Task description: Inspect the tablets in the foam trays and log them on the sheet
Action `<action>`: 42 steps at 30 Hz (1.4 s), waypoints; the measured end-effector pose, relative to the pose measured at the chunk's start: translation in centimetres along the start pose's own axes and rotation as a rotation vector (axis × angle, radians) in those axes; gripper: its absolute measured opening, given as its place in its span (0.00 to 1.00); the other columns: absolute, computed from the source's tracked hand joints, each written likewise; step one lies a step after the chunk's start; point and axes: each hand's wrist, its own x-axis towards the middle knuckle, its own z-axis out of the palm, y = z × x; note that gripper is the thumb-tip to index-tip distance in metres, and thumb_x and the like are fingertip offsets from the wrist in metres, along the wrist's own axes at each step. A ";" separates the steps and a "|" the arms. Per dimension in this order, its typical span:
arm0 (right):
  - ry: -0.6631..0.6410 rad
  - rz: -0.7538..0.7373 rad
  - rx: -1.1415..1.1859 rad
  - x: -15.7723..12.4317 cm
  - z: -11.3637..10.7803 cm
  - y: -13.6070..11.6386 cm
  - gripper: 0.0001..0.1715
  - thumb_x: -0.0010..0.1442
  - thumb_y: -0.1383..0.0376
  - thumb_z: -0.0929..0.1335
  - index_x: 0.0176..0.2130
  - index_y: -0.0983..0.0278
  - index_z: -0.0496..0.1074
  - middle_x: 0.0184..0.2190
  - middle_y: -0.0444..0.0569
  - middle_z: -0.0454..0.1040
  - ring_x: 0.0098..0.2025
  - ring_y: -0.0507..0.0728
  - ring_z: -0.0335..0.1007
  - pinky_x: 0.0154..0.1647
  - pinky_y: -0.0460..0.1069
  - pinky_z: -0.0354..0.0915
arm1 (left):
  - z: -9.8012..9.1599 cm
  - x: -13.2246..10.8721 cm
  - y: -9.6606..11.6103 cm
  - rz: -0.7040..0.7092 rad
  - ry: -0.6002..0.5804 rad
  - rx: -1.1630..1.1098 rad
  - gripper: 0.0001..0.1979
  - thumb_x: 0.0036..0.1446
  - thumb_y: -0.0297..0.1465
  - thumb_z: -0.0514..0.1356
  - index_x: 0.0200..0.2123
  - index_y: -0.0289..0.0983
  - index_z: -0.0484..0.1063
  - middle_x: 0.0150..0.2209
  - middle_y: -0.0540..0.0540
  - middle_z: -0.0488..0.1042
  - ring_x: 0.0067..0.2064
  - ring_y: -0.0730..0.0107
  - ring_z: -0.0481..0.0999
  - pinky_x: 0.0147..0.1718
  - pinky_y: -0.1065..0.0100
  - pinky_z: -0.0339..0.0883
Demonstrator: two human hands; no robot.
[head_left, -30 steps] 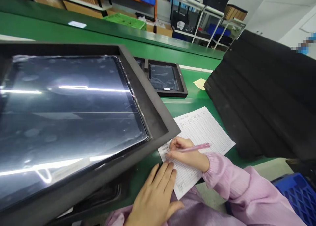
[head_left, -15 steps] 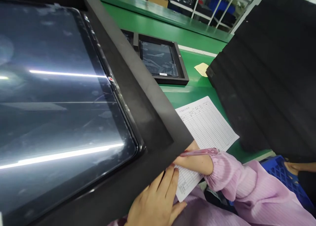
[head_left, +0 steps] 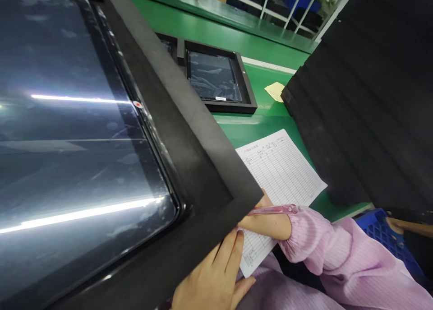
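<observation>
A printed form sheet [head_left: 287,170] with a ruled table lies on the green bench, partly covered by a large black foam tray [head_left: 203,134] in the foreground. That tray holds a dark, glossy tablet-like screen [head_left: 77,134] under clear film. My right hand [head_left: 265,201] is mostly hidden behind the tray's corner; a pink pen [head_left: 277,209] sticks back from it over the wrist, and the pen tip is out of sight. My left hand [head_left: 211,276] lies with fingers stretched out by the sheet's lower edge, its fingertips partly under the tray's edge.
Farther back on the bench [head_left: 243,120] sits another black foam tray [head_left: 249,86] with a film-covered tablet [head_left: 214,77]. A yellow note [head_left: 274,91] lies beside a tall black stack [head_left: 348,102] at right. A blue crate [head_left: 382,238] and another person's arm [head_left: 409,226] are lower right.
The foreground tray and screen appear shifted slightly left in view, and the background a little up. Both hands and the pen stay nearly where they were.
</observation>
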 end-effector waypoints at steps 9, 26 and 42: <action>0.083 -0.016 0.011 -0.1 0.1 0.4 0.17 0.55 0.67 0.65 0.19 0.64 0.58 0.16 0.40 0.63 0.21 0.48 0.59 0.22 0.43 0.59 | 0.1 -0.1 0.0 -0.008 0.005 -0.008 0.25 0.60 0.46 0.50 0.45 0.30 0.72 0.46 0.41 0.74 0.50 0.55 0.69 0.56 0.58 0.50; 0.109 -0.091 -0.012 0.0 0.3 0.3 0.18 0.56 0.65 0.63 0.19 0.64 0.53 0.17 0.40 0.59 0.18 0.46 0.53 0.18 0.41 0.53 | -0.1 0.0 -0.2 0.023 -0.002 0.004 0.26 0.60 0.46 0.51 0.46 0.29 0.72 0.46 0.40 0.74 0.48 0.56 0.70 0.55 0.57 0.51; 0.092 -0.090 0.053 -0.3 0.2 0.4 0.17 0.56 0.67 0.63 0.19 0.64 0.54 0.17 0.39 0.58 0.18 0.45 0.54 0.18 0.41 0.52 | 0.0 -0.1 -0.2 0.036 0.014 0.008 0.26 0.60 0.45 0.51 0.45 0.28 0.73 0.45 0.38 0.74 0.47 0.55 0.70 0.57 0.58 0.47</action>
